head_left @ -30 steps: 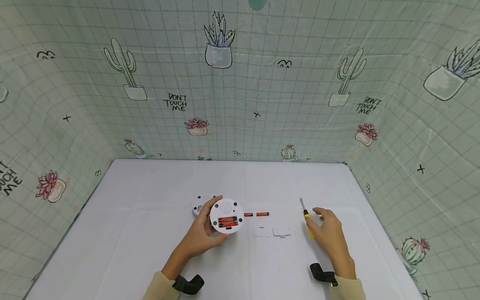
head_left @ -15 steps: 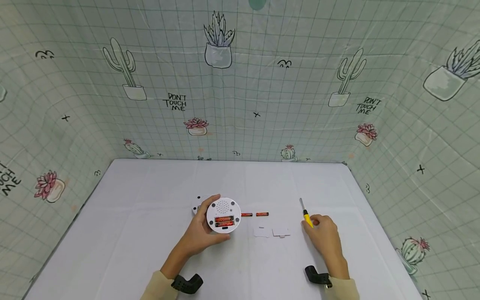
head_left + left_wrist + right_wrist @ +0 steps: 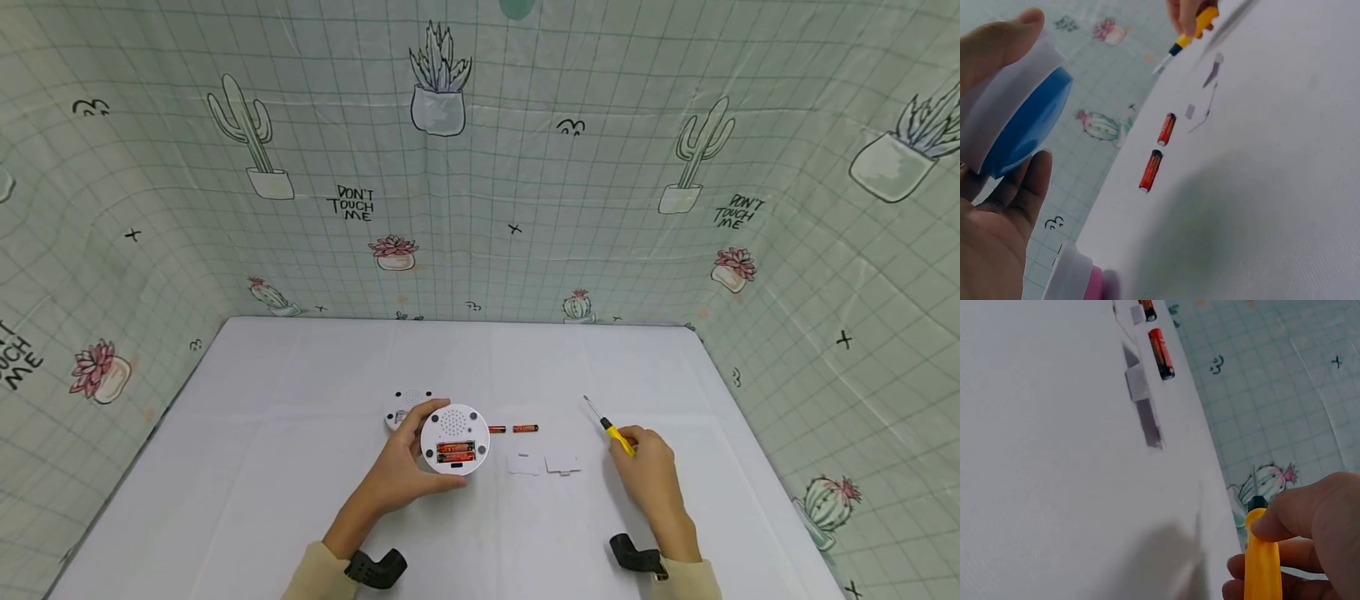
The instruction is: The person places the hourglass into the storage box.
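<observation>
My left hand (image 3: pixel 401 467) holds up a round white device (image 3: pixel 454 417), thumb and fingers at its rim. Its back faces me in the head view, with two red batteries (image 3: pixel 456 452) in an uncovered compartment; the left wrist view shows its blue face (image 3: pixel 1032 125). My right hand (image 3: pixel 651 471) grips the yellow handle of a screwdriver (image 3: pixel 618 437), also clear in the right wrist view (image 3: pixel 1262 562). The metal tip points up and to the left, away from the device. Behind my left hand lies a second round white device (image 3: pixel 408 398), partly hidden, with a pink face (image 3: pixel 1094 284).
Two loose red batteries, one of them partly covered (image 3: pixel 497 429) and the other in full view (image 3: pixel 526 428), lie right of the held device. Nearer me are two small white covers (image 3: pixel 523 464) (image 3: pixel 562 464). A patterned cloth (image 3: pixel 480 167) stands around the white table (image 3: pixel 300 375).
My right hand has closed its fingers around the screwdriver handle and tilted the tip to the left. The held device has shifted slightly left and back, ending a little lower.
</observation>
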The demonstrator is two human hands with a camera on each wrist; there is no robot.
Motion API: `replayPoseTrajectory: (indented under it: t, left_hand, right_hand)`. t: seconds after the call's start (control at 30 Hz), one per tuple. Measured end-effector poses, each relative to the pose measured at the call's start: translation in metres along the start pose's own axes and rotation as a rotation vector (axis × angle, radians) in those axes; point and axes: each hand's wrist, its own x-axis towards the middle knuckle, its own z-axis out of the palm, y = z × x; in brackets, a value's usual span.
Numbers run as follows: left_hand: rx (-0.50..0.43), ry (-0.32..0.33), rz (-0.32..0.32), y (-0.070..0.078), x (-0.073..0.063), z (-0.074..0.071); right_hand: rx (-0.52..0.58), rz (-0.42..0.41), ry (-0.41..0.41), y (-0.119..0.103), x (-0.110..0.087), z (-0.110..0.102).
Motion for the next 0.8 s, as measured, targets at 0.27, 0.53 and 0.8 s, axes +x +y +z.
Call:
replayPoseTrajectory:
  t: [0.27,0.53,0.8]
  left_hand:
    - [0.026,-0.017,-0.007,0.001,0.0,-0.001]
    - [0.025,-0.026,-0.024,0.001,0.0,0.0]
    - [0.037,-0.026,-0.019,-0.001,0.0,0.0]
  right_hand:
    - [0.057,-0.149,-0.081,-0.025,-0.007,-0.017]
    - [0.061,-0.23,-0.183,-0.047,-0.012,-0.024]
    - [0.078,-0.395,-0.171,-0.062,-0.014,-0.029]
